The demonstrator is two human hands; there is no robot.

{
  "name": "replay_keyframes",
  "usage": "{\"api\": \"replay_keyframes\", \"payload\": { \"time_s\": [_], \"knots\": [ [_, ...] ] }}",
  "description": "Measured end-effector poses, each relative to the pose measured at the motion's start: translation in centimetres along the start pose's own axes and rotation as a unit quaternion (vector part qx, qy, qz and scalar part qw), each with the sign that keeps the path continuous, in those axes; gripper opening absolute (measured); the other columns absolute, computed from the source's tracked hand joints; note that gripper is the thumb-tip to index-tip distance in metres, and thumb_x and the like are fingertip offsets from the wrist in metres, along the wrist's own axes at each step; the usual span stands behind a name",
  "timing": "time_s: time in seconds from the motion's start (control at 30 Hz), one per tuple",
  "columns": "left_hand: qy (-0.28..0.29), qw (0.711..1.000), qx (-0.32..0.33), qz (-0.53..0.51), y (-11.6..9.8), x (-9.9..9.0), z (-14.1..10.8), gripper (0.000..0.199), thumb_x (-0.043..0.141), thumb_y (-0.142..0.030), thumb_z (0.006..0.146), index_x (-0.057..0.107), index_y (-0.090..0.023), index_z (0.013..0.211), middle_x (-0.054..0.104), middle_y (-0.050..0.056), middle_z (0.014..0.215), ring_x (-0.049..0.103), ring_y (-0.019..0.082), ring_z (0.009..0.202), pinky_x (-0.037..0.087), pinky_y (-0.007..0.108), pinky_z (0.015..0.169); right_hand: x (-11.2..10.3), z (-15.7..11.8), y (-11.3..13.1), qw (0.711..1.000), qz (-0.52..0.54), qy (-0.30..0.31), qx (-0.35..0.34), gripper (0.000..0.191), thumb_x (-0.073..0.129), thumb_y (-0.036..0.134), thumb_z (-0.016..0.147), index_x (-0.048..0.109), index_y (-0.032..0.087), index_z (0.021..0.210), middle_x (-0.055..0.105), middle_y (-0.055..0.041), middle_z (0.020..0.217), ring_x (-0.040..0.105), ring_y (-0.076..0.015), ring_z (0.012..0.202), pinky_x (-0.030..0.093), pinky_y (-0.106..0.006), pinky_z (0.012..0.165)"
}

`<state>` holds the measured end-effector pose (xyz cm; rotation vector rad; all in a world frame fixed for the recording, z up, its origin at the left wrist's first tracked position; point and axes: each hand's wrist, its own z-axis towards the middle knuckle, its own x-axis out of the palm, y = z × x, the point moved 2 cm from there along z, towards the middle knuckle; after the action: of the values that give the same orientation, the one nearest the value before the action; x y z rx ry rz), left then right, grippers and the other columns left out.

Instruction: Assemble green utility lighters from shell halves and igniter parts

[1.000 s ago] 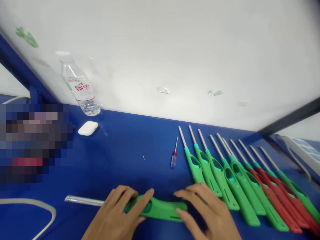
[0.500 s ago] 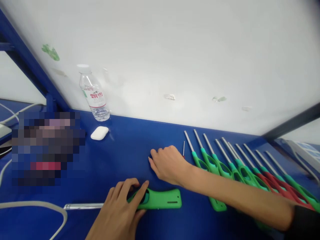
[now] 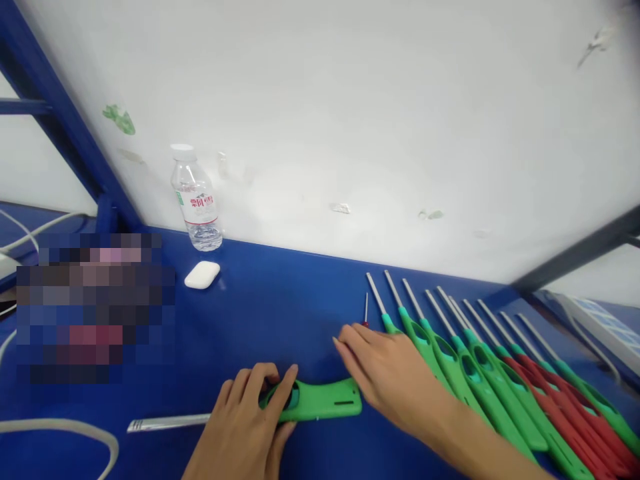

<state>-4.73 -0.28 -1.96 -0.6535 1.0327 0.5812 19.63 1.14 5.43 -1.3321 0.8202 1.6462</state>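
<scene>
A green long-necked lighter (image 3: pixel 327 400) lies flat on the blue table (image 3: pixel 280 300), its metal tube pointing left. My left hand (image 3: pixel 250 413) is closed around its trigger part. My right hand (image 3: pixel 387 367) is beside the lighter's handle end, fingers pressed together; whatever is under its fingertips is hidden. Just beyond those fingertips lies a small screwdriver (image 3: pixel 366 310) with a red handle, partly covered. A row of green lighters (image 3: pixel 493 397) and red lighters (image 3: pixel 570 413) fans out on the right, tubes pointing away, partly behind my right forearm.
A water bottle (image 3: pixel 200 207) stands against the white wall (image 3: pixel 320 120), with a white rounded case (image 3: pixel 202 275) in front of it. A blurred-out object (image 3: pixel 95 307) and a pale cable (image 3: pixel 75 430) are at the left. Blue frame posts rise at both sides.
My right hand has moved right and nearer, toward the screwdriver's handle and the lighter's end. The view has shifted slightly, uncovering more of the row. My left hand stays on the lighter.
</scene>
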Motion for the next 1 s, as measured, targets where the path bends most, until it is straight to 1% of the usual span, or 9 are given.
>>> {"api": "replay_keyframes", "payload": {
  "time_s": [0.07, 0.13, 0.2, 0.27, 0.4, 0.6, 0.77, 0.87, 1.0],
  "knots": [
    [0.0, 1.0, 0.0, 0.001, 0.0, 0.1, 0.0, 0.055, 0.055, -0.018, 0.106, 0.058, -0.028, 0.16, 0.069, 0.007, 0.125, 0.07, 0.025, 0.104, 0.06, 0.04, 0.09, 0.0, -2.6, -0.1, 0.997, 0.039, -0.064, 0.022, 0.045, 0.031, 0.028, 0.124, 0.062, 0.023, 0.092, 0.067, 0.0002, 0.078, 0.07, -0.0171, 0.058, 0.045, -0.031, 0.051],
    [-0.01, 1.0, 0.009, 0.005, 0.1, 0.2, 0.0, 0.054, 0.056, -0.02, 0.107, 0.058, -0.028, 0.16, 0.069, 0.007, 0.126, 0.07, 0.025, 0.104, 0.06, 0.039, 0.09, 0.4, -4.6, -0.1, 0.99, 0.073, -0.111, 0.04, 0.041, 0.034, 0.029, 0.124, 0.064, 0.023, 0.097, 0.07, 0.0005, 0.081, 0.073, -0.0149, 0.06, 0.049, -0.028, 0.056],
    [-0.018, 1.0, 0.015, 0.012, 0.3, 0.3, 0.0, 0.054, 0.056, -0.021, 0.108, 0.056, -0.028, 0.161, 0.068, 0.007, 0.127, 0.069, 0.025, 0.105, 0.059, 0.039, 0.091, 0.9, -5.8, 0.1, 0.984, 0.099, -0.144, 0.045, 0.037, 0.038, 0.028, 0.124, 0.066, 0.022, 0.101, 0.072, 0.0002, 0.084, 0.074, -0.0138, 0.062, 0.052, -0.027, 0.059],
    [-0.025, 0.999, 0.018, 0.017, 0.4, 0.2, -0.1, 0.053, 0.055, -0.022, 0.109, 0.055, -0.028, 0.162, 0.068, 0.007, 0.127, 0.069, 0.024, 0.105, 0.059, 0.039, 0.09, 1.4, -6.2, 0.2, 0.979, 0.119, -0.16, 0.042, 0.034, 0.041, 0.028, 0.123, 0.068, 0.023, 0.103, 0.073, 0.0002, 0.085, 0.075, -0.0139, 0.065, 0.053, -0.026, 0.061],
    [-0.032, 0.999, 0.026, 0.018, 0.3, 0.1, 0.0, 0.051, 0.055, -0.023, 0.109, 0.056, -0.026, 0.16, 0.068, 0.008, 0.125, 0.069, 0.024, 0.103, 0.059, 0.038, 0.088, 1.9, -6.0, 0.2, 0.975, 0.142, -0.166, 0.031, 0.03, 0.046, 0.026, 0.122, 0.069, 0.023, 0.102, 0.074, 0.0005, 0.085, 0.076, -0.0146, 0.068, 0.055, -0.026, 0.064],
    [-0.025, 0.999, 0.028, 0.016, 0.0, -0.1, 0.3, 0.052, 0.056, -0.024, 0.108, 0.056, -0.024, 0.16, 0.068, 0.008, 0.124, 0.068, 0.025, 0.102, 0.058, 0.04, 0.088, 1.9, -6.1, 0.0, 0.972, 0.163, -0.168, 0.013, 0.021, 0.05, 0.018, 0.119, 0.066, 0.022, 0.106, 0.074, 0.0007, 0.086, 0.077, -0.0136, 0.072, 0.055, -0.025, 0.063],
    [-0.023, 0.999, 0.028, 0.015, -0.1, -0.2, 0.5, 0.053, 0.055, -0.021, 0.108, 0.055, -0.022, 0.16, 0.067, 0.009, 0.124, 0.067, 0.025, 0.102, 0.058, 0.041, 0.088, 2.3, -6.7, 0.0, 0.972, 0.181, -0.148, 0.017, 0.012, 0.059, 0.015, 0.115, 0.064, 0.023, 0.108, 0.074, 0.0008, 0.089, 0.078, -0.0128, 0.076, 0.057, -0.022, 0.067],
    [-0.02, 0.999, 0.029, 0.014, -0.2, -0.3, 0.4, 0.053, 0.054, -0.021, 0.107, 0.055, -0.021, 0.16, 0.066, 0.009, 0.123, 0.066, 0.026, 0.101, 0.058, 0.042, 0.086, 2.6, -7.1, -0.2, 0.972, 0.192, -0.135, 0.025, 0.01, 0.062, 0.013, 0.113, 0.065, 0.023, 0.111, 0.074, 0.0007, 0.091, 0.078, -0.0127, 0.078, 0.058, -0.022, 0.069],
    [-0.014, 1.0, 0.023, 0.011, -0.6, -0.3, 0.4, 0.052, 0.054, -0.019, 0.108, 0.055, -0.018, 0.159, 0.062, 0.011, 0.126, 0.062, 0.027, 0.104, 0.055, 0.045, 0.088, 2.8, -7.2, -0.4, 0.965, 0.226, -0.128, 0.033, 0.012, 0.065, 0.012, 0.111, 0.064, 0.024, 0.113, 0.074, 0.0009, 0.093, 0.078, -0.0117, 0.078, 0.059, -0.019, 0.072]
  ]
}}
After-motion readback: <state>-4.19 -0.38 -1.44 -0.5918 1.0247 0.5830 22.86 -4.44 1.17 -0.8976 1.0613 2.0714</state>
